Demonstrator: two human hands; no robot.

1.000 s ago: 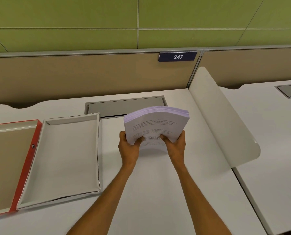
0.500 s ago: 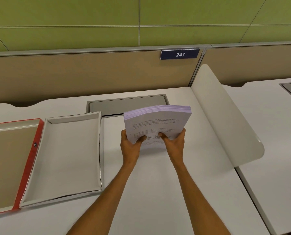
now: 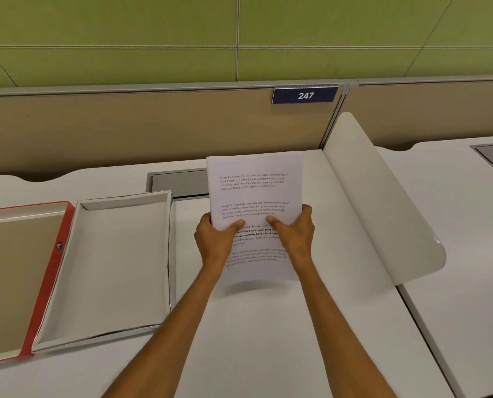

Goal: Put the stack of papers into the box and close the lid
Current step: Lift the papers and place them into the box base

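I hold a stack of white printed papers (image 3: 253, 191) upright above the desk, its printed face turned to me. My left hand (image 3: 215, 242) grips its left edge and my right hand (image 3: 295, 237) its right edge, both thumbs on the front sheet. To the left lies the open white box (image 3: 110, 268), a shallow tray with nothing in it. Its red-edged lid (image 3: 48, 271) lies flat, opened out further left and partly cut off by the frame.
A white desk (image 3: 268, 340) carries everything. A grey cable hatch (image 3: 179, 183) sits behind the box. A curved white divider (image 3: 383, 202) stands at the right, with a second desk beyond. A beige partition with a "247" plate (image 3: 305, 95) runs along the back.
The stack has swung from lying tilted back, with its far edge toward me, to standing upright with the page facing me. Both hands keep hold of it.
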